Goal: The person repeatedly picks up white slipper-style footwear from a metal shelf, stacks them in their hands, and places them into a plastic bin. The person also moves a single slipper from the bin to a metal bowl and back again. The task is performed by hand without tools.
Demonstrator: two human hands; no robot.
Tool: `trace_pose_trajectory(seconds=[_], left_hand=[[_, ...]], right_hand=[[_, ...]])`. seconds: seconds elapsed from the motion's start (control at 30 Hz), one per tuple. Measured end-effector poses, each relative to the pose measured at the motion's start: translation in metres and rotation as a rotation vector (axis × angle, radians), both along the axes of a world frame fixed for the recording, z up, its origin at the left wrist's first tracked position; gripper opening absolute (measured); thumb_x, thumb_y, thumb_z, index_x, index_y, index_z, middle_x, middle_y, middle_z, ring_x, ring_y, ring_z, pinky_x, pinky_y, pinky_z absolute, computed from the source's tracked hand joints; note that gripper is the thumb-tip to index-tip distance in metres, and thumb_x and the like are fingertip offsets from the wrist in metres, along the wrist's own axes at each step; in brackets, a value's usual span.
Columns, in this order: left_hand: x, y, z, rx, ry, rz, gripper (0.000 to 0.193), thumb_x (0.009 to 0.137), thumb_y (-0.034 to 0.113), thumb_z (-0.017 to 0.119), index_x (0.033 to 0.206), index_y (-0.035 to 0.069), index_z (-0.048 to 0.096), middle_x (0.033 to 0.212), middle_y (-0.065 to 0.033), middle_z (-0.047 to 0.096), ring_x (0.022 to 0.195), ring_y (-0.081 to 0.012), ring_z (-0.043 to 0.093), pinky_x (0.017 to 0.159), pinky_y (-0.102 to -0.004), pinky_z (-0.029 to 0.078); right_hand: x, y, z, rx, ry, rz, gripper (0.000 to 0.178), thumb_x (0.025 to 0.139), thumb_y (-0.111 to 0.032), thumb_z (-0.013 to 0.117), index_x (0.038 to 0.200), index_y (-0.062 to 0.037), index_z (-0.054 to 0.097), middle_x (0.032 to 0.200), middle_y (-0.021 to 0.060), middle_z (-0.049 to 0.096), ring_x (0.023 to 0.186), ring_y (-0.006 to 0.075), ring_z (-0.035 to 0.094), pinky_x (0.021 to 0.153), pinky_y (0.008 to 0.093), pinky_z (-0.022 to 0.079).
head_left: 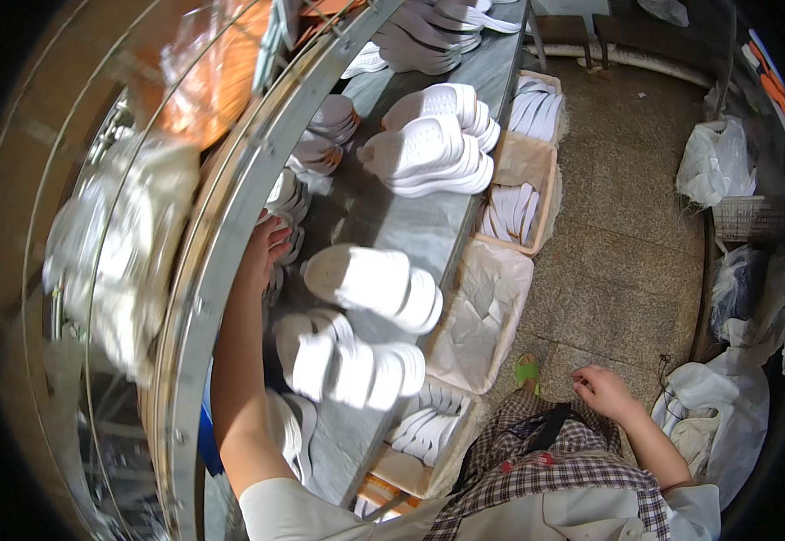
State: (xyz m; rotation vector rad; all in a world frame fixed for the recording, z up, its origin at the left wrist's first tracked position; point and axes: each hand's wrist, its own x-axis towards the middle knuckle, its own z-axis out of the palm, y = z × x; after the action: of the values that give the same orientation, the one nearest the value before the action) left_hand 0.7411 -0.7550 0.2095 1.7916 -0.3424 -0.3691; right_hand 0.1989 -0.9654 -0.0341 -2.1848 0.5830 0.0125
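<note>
My left hand (271, 242) reaches past the curved metal rail to white shoe soles (290, 197) stacked along the far-left side of the grey bench. Its fingers are curled in against that stack, and the rail and soles partly hide what they grip, if anything. To the right of it lie nested stacks of white shoe soles (361, 278), with another group of soles (347, 365) nearer to me. Farther along the bench is a larger pile of soles (433, 149). My right hand (604, 394) hangs at my right side over the floor, loosely bent, thumb apart, holding nothing.
Crates along the bench's right side hold white soles (510, 215); one lined crate (478, 316) shows crumpled lining. A wire-fenced conveyor with a metal rail (203, 261) curves along the left, carrying plastic-wrapped bundles (118, 243). White bags (717, 162) stand at the right.
</note>
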Motion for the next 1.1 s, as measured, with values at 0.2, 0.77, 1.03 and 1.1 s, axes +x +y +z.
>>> trace_pose_trajectory(seconds=[0.2, 0.77, 1.03, 1.1], left_hand=[[0.188, -0.071, -0.072, -0.075, 0.27, 0.306, 0.051, 0.09, 0.034, 0.052, 0.132, 0.01, 0.036, 0.133, -0.0187, 0.031, 0.11, -0.0407, 0.045, 0.08, -0.0541, 0.049], [0.336, -0.072, -0.201, -0.725, 0.582, 0.802, 0.037, 0.084, 0.044, 0.055, 0.106, 0.016, 0.064, 0.119, 0.0015, 0.057, 0.112, -0.018, 0.047, 0.089, -0.039, 0.039], [0.235, -0.099, -0.144, -0.81, 0.609, 0.602, 0.033, 0.088, 0.038, 0.049, 0.112, 0.019, 0.06, 0.12, -0.0007, 0.055, 0.115, -0.022, 0.045, 0.084, -0.0424, 0.042], [0.195, -0.124, -0.127, -0.834, 0.664, 0.732, 0.036, 0.086, 0.037, 0.051, 0.117, 0.018, 0.057, 0.127, -0.0029, 0.05, 0.119, -0.0244, 0.041, 0.089, -0.0471, 0.041]], right_hand=[[0.066, -0.029, -0.008, 0.066, 0.061, -0.1, 0.024, 0.083, -0.019, 0.058, 0.103, -0.0047, 0.062, 0.095, 0.0156, 0.062, 0.089, 0.0342, 0.059, 0.075, 0.0422, 0.048], [0.095, -0.058, -0.037, -0.005, 0.278, -0.149, 0.022, 0.082, -0.018, 0.058, 0.099, -0.0057, 0.063, 0.091, 0.0143, 0.062, 0.085, 0.0341, 0.058, 0.073, 0.0447, 0.049], [0.092, -0.072, -0.046, -0.025, 0.192, -0.024, 0.021, 0.082, -0.019, 0.058, 0.097, -0.005, 0.062, 0.087, 0.014, 0.061, 0.083, 0.0335, 0.059, 0.073, 0.0435, 0.048], [0.088, -0.081, -0.047, -0.067, 0.143, 0.009, 0.019, 0.082, -0.019, 0.058, 0.094, -0.0044, 0.061, 0.087, 0.014, 0.061, 0.083, 0.0332, 0.059, 0.073, 0.0436, 0.048]])
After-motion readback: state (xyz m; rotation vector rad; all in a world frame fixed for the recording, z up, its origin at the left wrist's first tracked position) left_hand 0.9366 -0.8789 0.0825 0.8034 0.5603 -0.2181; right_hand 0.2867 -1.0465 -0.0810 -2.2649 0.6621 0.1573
